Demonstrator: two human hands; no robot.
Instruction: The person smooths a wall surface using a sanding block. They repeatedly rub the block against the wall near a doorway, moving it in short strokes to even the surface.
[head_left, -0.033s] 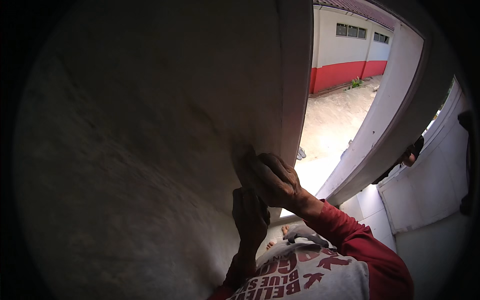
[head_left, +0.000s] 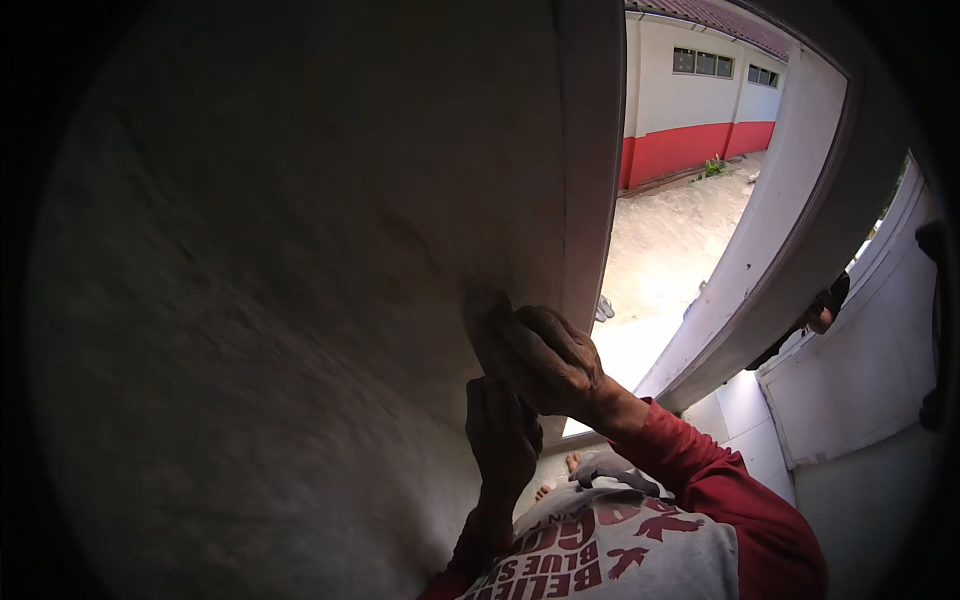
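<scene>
Both my hands are raised close to a shadowed grey wall [head_left: 300,280], near its edge by the door opening. My right hand [head_left: 548,358] is the higher one; its fingers are bent and pressed together, with their tips toward the wall. Just below it, my left hand [head_left: 500,428] is closed too, its curled fingers close under the right hand. Whatever the fingers hold, if anything, is hidden behind the hands and in deep shade. Smudges and faint marks darken the wall around the fingertips.
Right of my hands a doorway with a pale frame [head_left: 775,235] opens onto bright sandy ground [head_left: 680,235]. Across it stands a white and red building [head_left: 690,100]. A person's hand [head_left: 820,318] shows at the right, near a pale panel [head_left: 840,390]. My bare feet are below.
</scene>
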